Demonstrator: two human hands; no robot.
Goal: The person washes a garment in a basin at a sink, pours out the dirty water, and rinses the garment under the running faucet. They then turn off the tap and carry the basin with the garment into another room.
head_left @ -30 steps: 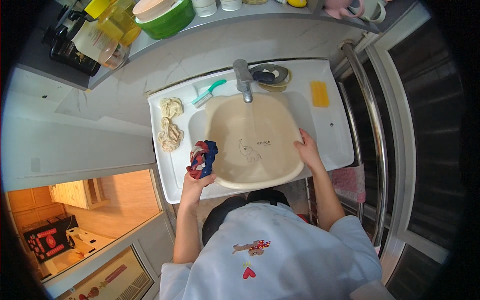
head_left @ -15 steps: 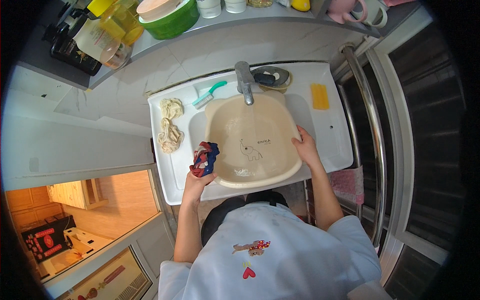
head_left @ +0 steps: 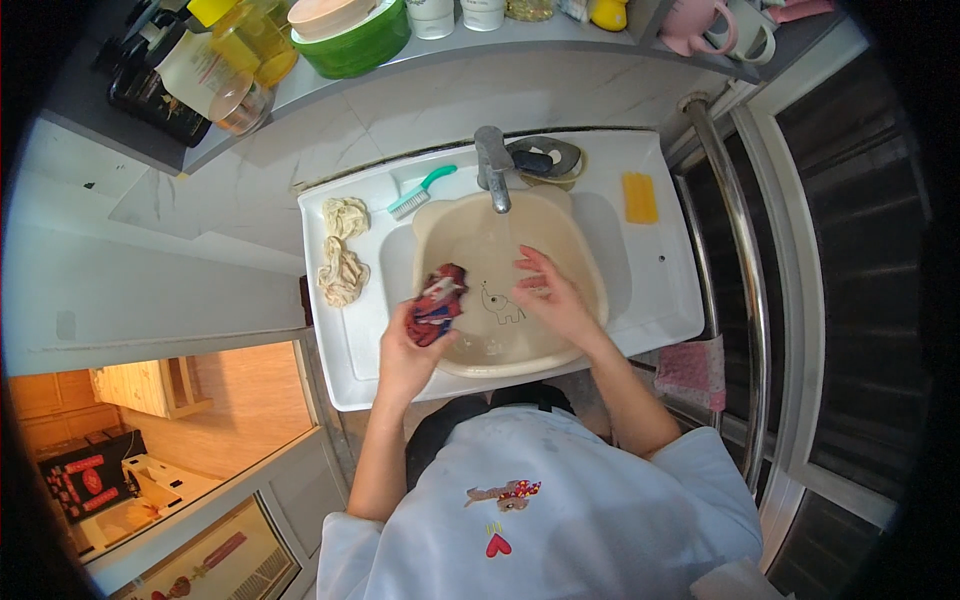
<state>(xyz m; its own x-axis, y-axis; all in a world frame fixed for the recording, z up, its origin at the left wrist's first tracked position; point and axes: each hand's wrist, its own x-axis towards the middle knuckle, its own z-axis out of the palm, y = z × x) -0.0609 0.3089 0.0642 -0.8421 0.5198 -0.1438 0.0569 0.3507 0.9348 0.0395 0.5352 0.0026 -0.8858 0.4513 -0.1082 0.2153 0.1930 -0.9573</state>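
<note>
One crumpled cloth (head_left: 437,305) hangs over the basin's (head_left: 437,225) left side, gripped by the left hand (head_left: 408,352); from here, its long axis slants forward and rightward. The right hand (head_left: 548,290), fingers loosely spread and holding nothing, hangs apart, to the cloth's right, near the tap (head_left: 493,165).

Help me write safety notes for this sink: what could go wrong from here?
The cloth, held over the basin only by the left hand, might slip and splash. The right hand is open and neither hand grips the basin, so it might shift if bumped. The tap points into the basin; left running, it could overfill it.
</note>
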